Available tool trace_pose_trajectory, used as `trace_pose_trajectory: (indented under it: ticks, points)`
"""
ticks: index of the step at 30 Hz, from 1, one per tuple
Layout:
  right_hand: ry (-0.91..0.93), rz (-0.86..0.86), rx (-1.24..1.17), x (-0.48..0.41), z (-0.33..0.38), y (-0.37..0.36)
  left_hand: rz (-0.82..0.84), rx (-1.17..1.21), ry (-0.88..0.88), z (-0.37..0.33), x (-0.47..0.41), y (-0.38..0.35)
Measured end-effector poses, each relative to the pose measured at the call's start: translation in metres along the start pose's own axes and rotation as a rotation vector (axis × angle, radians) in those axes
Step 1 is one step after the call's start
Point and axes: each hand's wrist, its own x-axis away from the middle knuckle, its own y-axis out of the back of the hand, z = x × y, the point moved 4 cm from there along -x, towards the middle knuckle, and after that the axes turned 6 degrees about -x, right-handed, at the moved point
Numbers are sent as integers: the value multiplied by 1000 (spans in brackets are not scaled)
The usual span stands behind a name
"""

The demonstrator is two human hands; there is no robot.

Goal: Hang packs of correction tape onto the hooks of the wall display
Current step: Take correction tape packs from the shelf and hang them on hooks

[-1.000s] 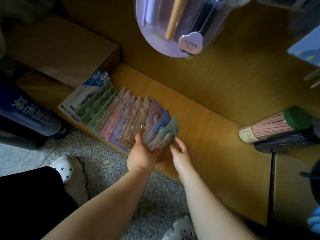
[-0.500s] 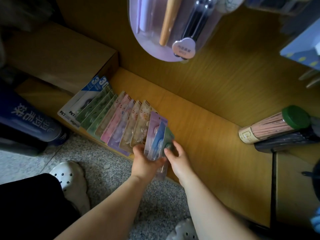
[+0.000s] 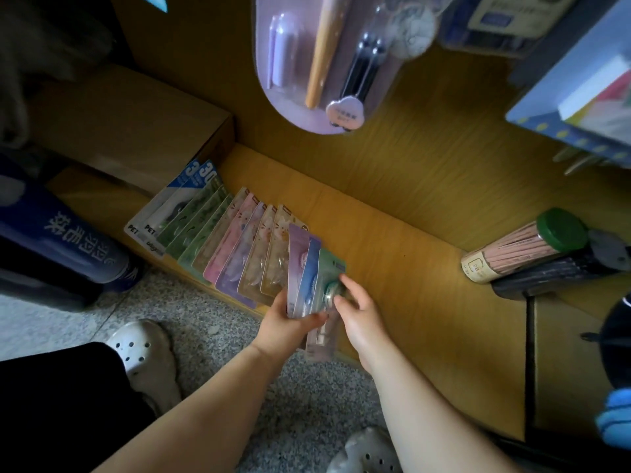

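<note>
Fingers of the left hand (image 3: 285, 324) are curling round the lower edges of three packs (image 3: 305, 268) (purple, blue, green), holding them fanned and upright over the front edge of the shelf (image 3: 392, 268). Fingers of the right hand (image 3: 360, 314) are pinching the green one's front. Just left, a row (image 3: 222, 240) of packs is leaning along the shelf; a pencil tube (image 3: 522, 245) is lying well right.

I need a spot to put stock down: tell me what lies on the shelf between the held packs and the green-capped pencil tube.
Nothing: the head view shows only bare wooden shelf between the held packs and the pencil tube.
</note>
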Motion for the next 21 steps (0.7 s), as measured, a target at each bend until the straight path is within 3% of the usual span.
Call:
trace_pose_trajectory:
  ticks: [13,21]
  points:
    - [327,-35,-57,164,50,18,235,91,-240,-47,158,-2]
    - [592,4,-88,269,101,8,197,188,-491,-80,270,16]
